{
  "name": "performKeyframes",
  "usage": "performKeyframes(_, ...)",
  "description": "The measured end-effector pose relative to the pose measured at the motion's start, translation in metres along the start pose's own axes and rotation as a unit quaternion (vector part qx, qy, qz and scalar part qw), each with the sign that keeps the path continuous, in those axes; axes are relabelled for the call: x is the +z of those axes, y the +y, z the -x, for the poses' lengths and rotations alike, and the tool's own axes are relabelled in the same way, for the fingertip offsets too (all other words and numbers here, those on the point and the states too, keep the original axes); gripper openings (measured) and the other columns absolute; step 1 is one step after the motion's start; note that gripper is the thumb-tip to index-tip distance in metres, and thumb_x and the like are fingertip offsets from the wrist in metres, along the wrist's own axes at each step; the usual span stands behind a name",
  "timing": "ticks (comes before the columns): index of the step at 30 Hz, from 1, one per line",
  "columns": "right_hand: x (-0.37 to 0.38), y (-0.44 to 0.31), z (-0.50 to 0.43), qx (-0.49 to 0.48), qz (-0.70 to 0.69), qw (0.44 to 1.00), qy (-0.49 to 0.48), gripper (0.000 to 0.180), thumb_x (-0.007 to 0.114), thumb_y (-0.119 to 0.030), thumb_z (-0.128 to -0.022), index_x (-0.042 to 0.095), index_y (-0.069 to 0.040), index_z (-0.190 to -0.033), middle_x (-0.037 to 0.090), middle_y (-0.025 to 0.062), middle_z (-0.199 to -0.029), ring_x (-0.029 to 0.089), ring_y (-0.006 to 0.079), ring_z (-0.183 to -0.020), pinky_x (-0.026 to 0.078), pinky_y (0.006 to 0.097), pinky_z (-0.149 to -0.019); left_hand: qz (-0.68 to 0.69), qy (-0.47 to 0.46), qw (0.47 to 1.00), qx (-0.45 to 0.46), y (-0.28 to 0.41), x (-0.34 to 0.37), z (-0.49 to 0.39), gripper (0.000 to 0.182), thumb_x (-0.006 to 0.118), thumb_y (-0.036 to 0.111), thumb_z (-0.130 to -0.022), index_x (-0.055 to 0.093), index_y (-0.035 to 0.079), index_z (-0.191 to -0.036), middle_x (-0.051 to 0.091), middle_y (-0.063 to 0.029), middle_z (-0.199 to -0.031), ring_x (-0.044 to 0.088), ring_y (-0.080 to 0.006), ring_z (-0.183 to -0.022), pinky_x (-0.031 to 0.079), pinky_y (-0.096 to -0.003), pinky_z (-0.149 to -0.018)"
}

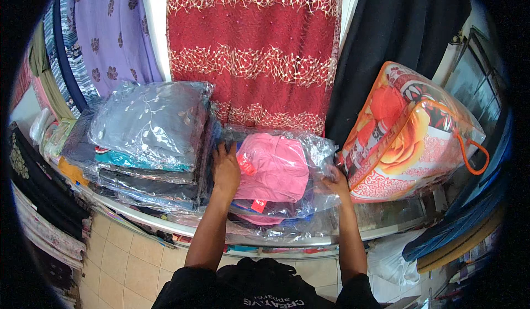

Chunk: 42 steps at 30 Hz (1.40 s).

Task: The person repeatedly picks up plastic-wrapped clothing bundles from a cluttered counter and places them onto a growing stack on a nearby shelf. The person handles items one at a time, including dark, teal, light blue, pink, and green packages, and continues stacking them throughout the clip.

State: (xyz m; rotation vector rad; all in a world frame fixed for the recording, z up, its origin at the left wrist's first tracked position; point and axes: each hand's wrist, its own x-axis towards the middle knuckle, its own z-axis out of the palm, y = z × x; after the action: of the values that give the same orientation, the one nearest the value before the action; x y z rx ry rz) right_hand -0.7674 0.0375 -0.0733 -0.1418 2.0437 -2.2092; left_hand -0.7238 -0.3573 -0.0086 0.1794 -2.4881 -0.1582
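Note:
A folded pink garment (285,168) with red tags lies in a clear plastic bag (321,149) on the counter in front of me. My left hand (226,169) rests along the bag's left edge, fingers pointing away from me. Whether it grips the bag or only touches it is unclear. At the right edge, my right hand (334,181) has its fingers on the crumpled plastic, which partly covers them. Below this bag are more bagged garments, one of them pink (261,219). Just left of my left hand rises a stack of bagged clothes, topped by a grey-blue garment (145,118) with a leaf pattern.
A large zipped bedding bag (397,151) with an orange handle stands to the right. Behind the counter hang a red embroidered cloth (252,31), a purple cloth (112,31) and a black cloth (385,31). The counter's pale front edge (290,240) curves above a tiled floor (140,259).

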Motion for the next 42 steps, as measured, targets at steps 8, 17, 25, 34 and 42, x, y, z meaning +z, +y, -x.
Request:
performKeyframes(8,0.027,-0.103,0.046,-0.075,0.365,0.926,0.061,0.097,0.059,-0.059,-0.098,0.019,0.007,-0.157,0.04,0.0345,-0.151,0.039,0.042,-0.145,0.033,0.045,-0.118,0.028,-0.014,0.999,0.024,-0.011,0.003,0.0,0.048,0.058,0.013,-0.091,0.063,0.012,-0.139,0.051,-0.0145,-0.149,0.046,-0.0367,-0.135,0.042,-0.0516,-0.108)
performKeyframes(17,0.103,-0.187,0.061,-0.256,0.594,0.763,-0.019,0.082,0.045,-0.061,-0.102,0.034,-0.001,-0.158,0.036,0.0273,-0.16,0.03,0.0476,-0.15,0.029,0.0514,-0.122,0.004,-0.032,0.999,0.025,-0.007,-0.001,0.005,0.045,0.056,0.017,-0.094,0.066,0.01,-0.136,0.052,-0.0129,-0.151,0.046,-0.034,-0.137,0.041,-0.0484,-0.108)
performKeyframes(25,0.111,-0.085,-0.024,-0.168,0.671,0.702,-0.167,0.077,0.038,-0.062,-0.104,0.023,-0.018,-0.165,0.016,0.0175,-0.171,0.016,0.0419,-0.157,0.016,0.0572,-0.125,-0.065,-0.046,0.996,0.031,-0.007,-0.001,0.002,0.044,0.054,0.017,-0.095,0.066,0.007,-0.136,0.048,-0.0097,-0.156,0.046,-0.0299,-0.136,0.04,-0.0428,-0.107)
performKeyframes(34,0.098,-0.052,-0.054,-0.223,0.605,0.748,-0.158,0.076,0.042,-0.061,-0.104,0.033,-0.011,-0.161,0.024,0.0156,-0.169,0.025,0.0398,-0.154,0.02,0.0545,-0.125,-0.102,-0.063,0.991,0.054,-0.011,0.007,0.0,0.047,0.057,0.023,-0.093,0.063,0.009,-0.137,0.052,-0.0067,-0.154,0.048,-0.0284,-0.133,0.041,-0.0432,-0.102)
performKeyframes(42,0.103,-0.079,-0.027,-0.23,0.615,0.75,-0.081,0.064,0.061,-0.044,-0.101,0.05,-0.004,-0.15,0.047,0.0225,-0.155,0.042,0.0379,-0.146,0.032,0.0456,-0.121,0.162,-0.052,0.985,0.021,0.006,-0.046,-0.011,0.05,0.064,0.025,-0.097,0.057,0.002,-0.141,0.052,-0.0213,-0.15,0.048,-0.042,-0.137,0.038,-0.0531,-0.113)
